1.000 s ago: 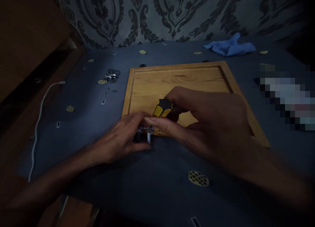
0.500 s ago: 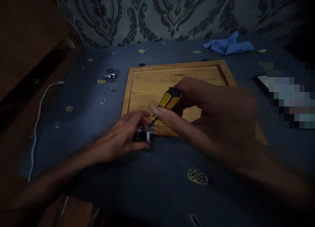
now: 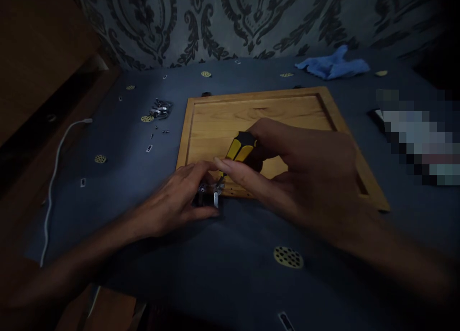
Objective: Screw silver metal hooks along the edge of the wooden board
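A wooden panel (image 3: 230, 125) with a raised frame lies flat on the cloth. At its near left edge, small metal hooks (image 3: 216, 199) hang over the side, and a row of dark holes runs to their right. My left hand (image 3: 181, 197) is closed round one hook, thumb below and fingers above. Gripped in my right hand (image 3: 302, 177) is a screwdriver (image 3: 240, 146) with a yellow and black handle. It leans to the right, its tip down at the hook's upper plate. The screw under the tip is too small to make out.
Left of the panel lie a pile of metal hooks (image 3: 161, 108) and several loose screws (image 3: 165, 131). A white cable (image 3: 53, 177) runs along the left side. A blue cloth (image 3: 334, 65) sits at the back right, and a blurred-out object (image 3: 417, 139) at the right.
My right hand and the screwdriver have shifted slightly left and down, with the handle a little more upright. My left hand stays on the hook.
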{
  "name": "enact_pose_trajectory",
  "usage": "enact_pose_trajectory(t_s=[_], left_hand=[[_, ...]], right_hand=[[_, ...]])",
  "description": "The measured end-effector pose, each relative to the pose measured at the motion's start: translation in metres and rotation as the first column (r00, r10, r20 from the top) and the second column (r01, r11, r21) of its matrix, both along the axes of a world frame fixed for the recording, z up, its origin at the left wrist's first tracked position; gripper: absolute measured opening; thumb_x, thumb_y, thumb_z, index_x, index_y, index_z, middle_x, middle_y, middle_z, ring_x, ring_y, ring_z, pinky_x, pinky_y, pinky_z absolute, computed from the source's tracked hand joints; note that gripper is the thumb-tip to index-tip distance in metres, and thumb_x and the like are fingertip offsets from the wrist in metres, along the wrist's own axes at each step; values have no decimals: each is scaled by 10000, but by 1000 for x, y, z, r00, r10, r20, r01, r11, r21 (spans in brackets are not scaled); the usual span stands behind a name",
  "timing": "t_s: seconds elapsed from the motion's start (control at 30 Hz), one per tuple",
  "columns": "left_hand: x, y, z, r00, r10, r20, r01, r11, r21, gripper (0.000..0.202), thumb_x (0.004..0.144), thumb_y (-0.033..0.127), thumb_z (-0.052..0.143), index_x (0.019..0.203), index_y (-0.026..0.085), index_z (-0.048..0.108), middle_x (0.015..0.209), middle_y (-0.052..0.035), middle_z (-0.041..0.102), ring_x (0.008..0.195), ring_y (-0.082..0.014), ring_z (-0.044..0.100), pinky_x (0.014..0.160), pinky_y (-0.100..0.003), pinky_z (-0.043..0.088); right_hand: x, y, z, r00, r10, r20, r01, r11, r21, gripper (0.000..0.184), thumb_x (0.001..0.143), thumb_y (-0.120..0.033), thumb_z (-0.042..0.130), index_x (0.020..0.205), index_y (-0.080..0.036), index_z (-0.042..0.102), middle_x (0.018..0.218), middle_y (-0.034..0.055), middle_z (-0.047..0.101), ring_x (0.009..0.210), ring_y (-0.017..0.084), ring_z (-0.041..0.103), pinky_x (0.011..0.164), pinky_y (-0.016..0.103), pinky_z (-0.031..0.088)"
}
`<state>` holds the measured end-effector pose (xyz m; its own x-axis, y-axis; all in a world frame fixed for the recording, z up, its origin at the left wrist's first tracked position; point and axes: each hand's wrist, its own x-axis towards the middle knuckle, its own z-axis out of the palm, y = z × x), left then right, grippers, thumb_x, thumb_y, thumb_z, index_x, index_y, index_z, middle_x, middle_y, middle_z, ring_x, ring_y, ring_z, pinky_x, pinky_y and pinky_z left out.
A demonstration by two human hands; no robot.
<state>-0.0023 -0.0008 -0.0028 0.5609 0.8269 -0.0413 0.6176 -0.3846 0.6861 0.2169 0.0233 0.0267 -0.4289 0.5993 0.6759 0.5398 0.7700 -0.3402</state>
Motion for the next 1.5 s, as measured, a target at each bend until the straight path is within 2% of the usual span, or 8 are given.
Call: enact_pose_trajectory(t_s=[0.3,0.47,0.57,0.63,0.73,1.03,1.23,1.5], left_hand=[[-1,-2,-3,999,31,-27,-30,999,15,421,881,309,795,1197,261,521,1106,-29,694,1062,-281,702,905,-434,591],[-1,-1,-6,999,34,-36,-34,999,14,515,851,282,820,1259,271,506,1196,-49,683,1174,-305,667,976,-462,577],[-2,-1,-8,998,35,-48,-34,999,15,613,842,276,832,1338,273,472,1241,-61,679,1224,-311,645,1036,-484,549],[-2,-1,-7,999,24,-40,-24,1000,2,664,832,266,844,1368,263,450,1252,-66,684,1232,-309,645,1063,-492,533],[-2,-1,-6,1000,8,-30,-8,1000,-9,674,831,263,844,1374,249,444,1262,-77,692,1255,-314,640,1090,-507,514],[-2,0,-6,1000,-8,-18,8,1000,-23,627,853,265,820,1358,236,452,1374,-117,652,1331,-326,599,1100,-504,510],[-2,1,-6,1000,-17,-4,17,999,-29,633,852,276,817,1364,244,446,1320,-110,679,1298,-331,613,1076,-519,510],[-1,1,-8,1000,-13,6,13,1000,-3,643,841,277,832,1357,245,449,1271,-99,692,1272,-327,625,1065,-502,510]], right_hand=[[1,1,1,995,91,-41,-92,995,-28,276,1007,-314,662,791,-217,520,696,-35,643,590,107,616,578,246,495],[4,-4,3,993,115,-40,-119,983,-139,193,1011,-277,651,848,-197,585,713,-21,649,606,122,641,555,245,494],[13,-16,4,998,54,-30,-59,981,-187,124,1022,-290,631,936,-201,634,811,14,719,686,153,707,587,257,538],[21,-25,3,996,-66,-66,51,977,-207,108,1030,-334,618,1041,-235,660,885,17,756,743,177,745,623,275,579],[31,-35,-1,985,-152,-84,132,969,-206,118,1015,-361,628,1098,-291,674,891,-3,764,685,182,749,511,277,562],[30,-38,-15,985,-158,-74,118,913,-391,139,991,-353,670,1125,-319,679,928,-30,768,705,161,739,568,268,575],[25,-35,-12,984,-147,-103,107,939,-326,113,989,-352,678,1083,-291,688,899,-27,774,712,170,752,554,281,577],[21,-35,-11,982,-182,-44,158,933,-324,144,998,-403,664,1057,-274,690,876,-5,767,660,188,740,501,297,573]])
